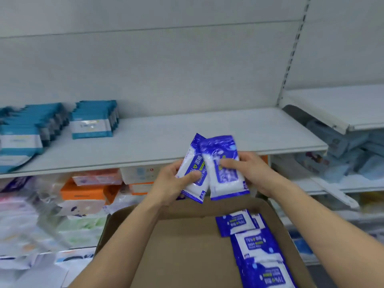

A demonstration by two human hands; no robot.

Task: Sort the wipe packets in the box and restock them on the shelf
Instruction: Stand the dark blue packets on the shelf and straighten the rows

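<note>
Two blue-and-white alcohol wipe packets are held above the cardboard box (187, 246), just below the white shelf (187, 134). My left hand (172, 181) grips the left packet (194, 173), thumb across its front. My right hand (249, 171) grips the right packet (224, 163), which overlaps the left one. Several more blue wipe packets (255, 244) lie in a row along the box's right side. The rest of the box floor is bare cardboard.
Teal wipe packs (93, 119) stand in rows at the shelf's left end. Orange and white boxes (87, 190) fill the lower shelf. A second shelf bay (336, 107) with grey-blue packs stands to the right.
</note>
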